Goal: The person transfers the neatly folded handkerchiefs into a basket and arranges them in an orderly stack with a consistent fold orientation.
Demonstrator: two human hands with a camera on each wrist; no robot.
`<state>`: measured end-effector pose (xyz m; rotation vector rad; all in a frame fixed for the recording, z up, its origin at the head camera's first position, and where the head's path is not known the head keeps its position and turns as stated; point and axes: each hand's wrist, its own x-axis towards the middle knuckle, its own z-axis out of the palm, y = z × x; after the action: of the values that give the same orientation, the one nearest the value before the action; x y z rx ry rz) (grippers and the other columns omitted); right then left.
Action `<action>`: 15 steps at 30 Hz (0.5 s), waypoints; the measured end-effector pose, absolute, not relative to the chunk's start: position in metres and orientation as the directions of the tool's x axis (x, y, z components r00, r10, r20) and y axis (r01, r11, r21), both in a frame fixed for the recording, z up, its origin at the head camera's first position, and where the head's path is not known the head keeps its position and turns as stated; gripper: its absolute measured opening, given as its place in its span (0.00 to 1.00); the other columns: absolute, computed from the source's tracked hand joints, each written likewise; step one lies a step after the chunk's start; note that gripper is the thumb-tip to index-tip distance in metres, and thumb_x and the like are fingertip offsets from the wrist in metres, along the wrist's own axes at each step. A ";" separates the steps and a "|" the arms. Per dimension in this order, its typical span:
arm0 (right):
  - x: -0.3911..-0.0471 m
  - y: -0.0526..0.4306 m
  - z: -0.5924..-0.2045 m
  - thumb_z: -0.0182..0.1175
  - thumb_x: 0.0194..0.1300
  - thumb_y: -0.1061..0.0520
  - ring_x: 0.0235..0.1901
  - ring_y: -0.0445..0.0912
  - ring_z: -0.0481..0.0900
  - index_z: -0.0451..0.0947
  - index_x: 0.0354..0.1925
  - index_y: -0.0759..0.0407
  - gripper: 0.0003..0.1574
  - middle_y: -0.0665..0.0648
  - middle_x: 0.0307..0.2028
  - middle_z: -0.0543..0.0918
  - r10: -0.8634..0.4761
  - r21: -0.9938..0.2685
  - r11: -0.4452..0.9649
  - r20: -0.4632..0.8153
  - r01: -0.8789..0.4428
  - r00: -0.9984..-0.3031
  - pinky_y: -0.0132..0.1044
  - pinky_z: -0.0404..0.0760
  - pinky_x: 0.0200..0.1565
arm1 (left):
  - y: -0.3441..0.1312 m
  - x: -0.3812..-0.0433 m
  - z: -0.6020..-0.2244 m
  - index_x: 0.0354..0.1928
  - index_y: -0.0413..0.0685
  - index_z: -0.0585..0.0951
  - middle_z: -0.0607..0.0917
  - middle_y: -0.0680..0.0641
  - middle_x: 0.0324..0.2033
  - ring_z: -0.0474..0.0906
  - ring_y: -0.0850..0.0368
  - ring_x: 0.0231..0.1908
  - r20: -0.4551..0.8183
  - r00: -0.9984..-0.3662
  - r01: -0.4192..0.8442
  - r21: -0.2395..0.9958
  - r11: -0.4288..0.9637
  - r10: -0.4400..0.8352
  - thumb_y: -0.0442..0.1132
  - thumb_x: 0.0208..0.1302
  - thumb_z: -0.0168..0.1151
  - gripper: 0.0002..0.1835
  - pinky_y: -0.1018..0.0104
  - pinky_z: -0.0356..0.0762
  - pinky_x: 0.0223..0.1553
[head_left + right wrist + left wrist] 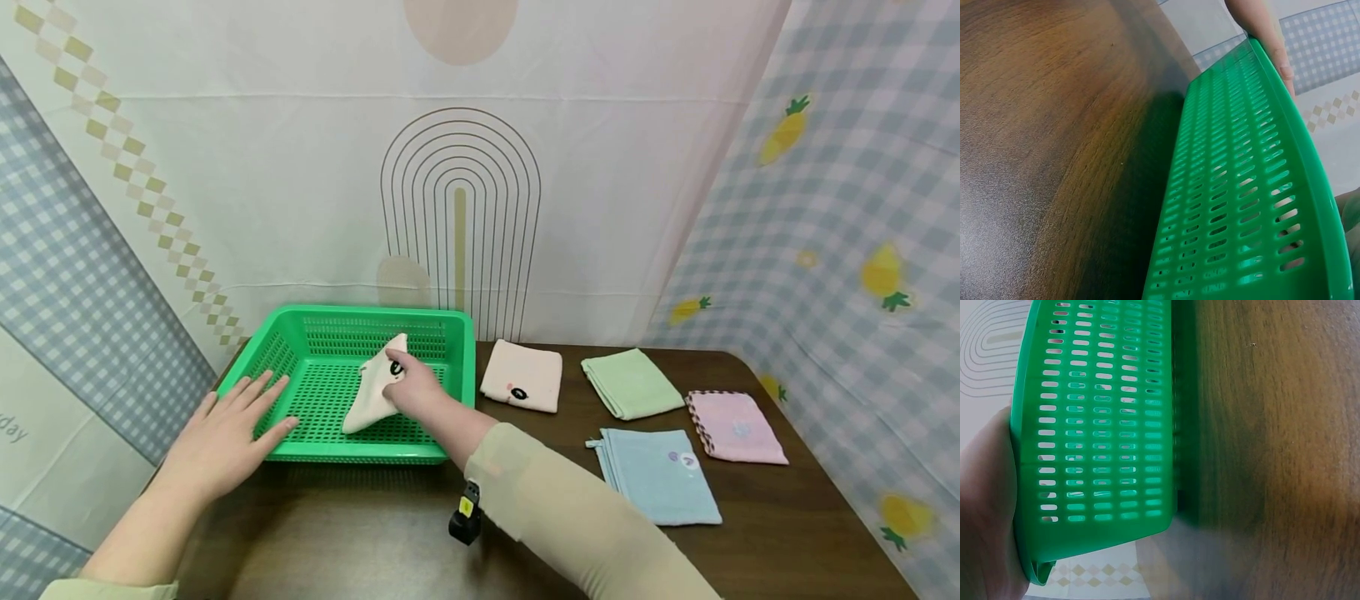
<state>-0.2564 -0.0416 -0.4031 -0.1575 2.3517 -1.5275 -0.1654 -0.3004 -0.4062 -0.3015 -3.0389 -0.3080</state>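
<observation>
A green plastic basket (360,451) with slotted walls stands at the back left of the table. Inside its outline my right hand (417,390) pinches a white folded towel (369,396) with a dark embroidered eye; the towel hangs tilted over the basket floor. My left hand (232,433) lies over the basket's front left corner with fingers straight and spread. In the left wrist view that hand (985,506) touches the rim. The right wrist view shows the basket's outer wall (1229,187) and the left hand (1266,37) at the far end; the right fingers are hidden there.
Right of the basket lie a pale pink folded towel (522,375), a green one (632,384), a blue one (660,477) and a pink one with a checked edge (738,427). A printed cloth backdrop (600,208) rises behind the dark wooden table (360,533).
</observation>
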 end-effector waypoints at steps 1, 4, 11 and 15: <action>-0.256 -0.041 -0.403 0.56 0.63 0.72 0.12 0.41 0.54 0.64 0.73 0.42 0.45 0.56 0.68 0.70 -0.269 -0.901 0.425 -0.217 0.087 -0.938 0.33 0.61 0.19 | -0.300 -0.166 -0.407 0.79 0.57 0.51 0.56 0.37 0.75 0.47 0.30 0.73 0.090 -0.978 0.201 0.193 0.960 0.187 0.69 0.72 0.42 0.42 0.27 0.38 0.67; -0.256 -0.041 -0.403 0.56 0.62 0.72 0.12 0.41 0.54 0.64 0.73 0.43 0.46 0.57 0.65 0.72 -0.263 -0.892 0.443 -0.228 0.092 -0.938 0.33 0.61 0.18 | -0.301 -0.166 -0.407 0.79 0.57 0.51 0.56 0.37 0.75 0.47 0.30 0.73 0.088 -0.979 0.200 0.195 0.960 0.186 0.70 0.71 0.41 0.42 0.27 0.37 0.67; -0.255 -0.041 -0.403 0.56 0.63 0.72 0.12 0.42 0.53 0.62 0.74 0.46 0.45 0.58 0.59 0.77 -0.259 -0.880 0.462 -0.249 0.107 -0.933 0.35 0.60 0.18 | -0.301 -0.167 -0.407 0.79 0.56 0.51 0.55 0.37 0.75 0.47 0.30 0.73 0.085 -0.979 0.198 0.198 0.960 0.184 0.70 0.71 0.41 0.43 0.27 0.36 0.67; -0.254 -0.041 -0.402 0.56 0.65 0.70 0.14 0.42 0.54 0.60 0.75 0.48 0.45 0.59 0.57 0.77 -0.258 -0.862 0.495 -0.269 0.112 -0.928 0.35 0.61 0.20 | -0.302 -0.167 -0.408 0.79 0.56 0.51 0.55 0.37 0.76 0.46 0.30 0.73 0.085 -0.979 0.199 0.200 0.960 0.185 0.70 0.71 0.41 0.43 0.27 0.35 0.68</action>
<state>-0.2535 -0.0410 -0.4018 -0.1221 2.3803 -1.4114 -0.1667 -0.3018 -0.4079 -0.2983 -3.0445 -0.3206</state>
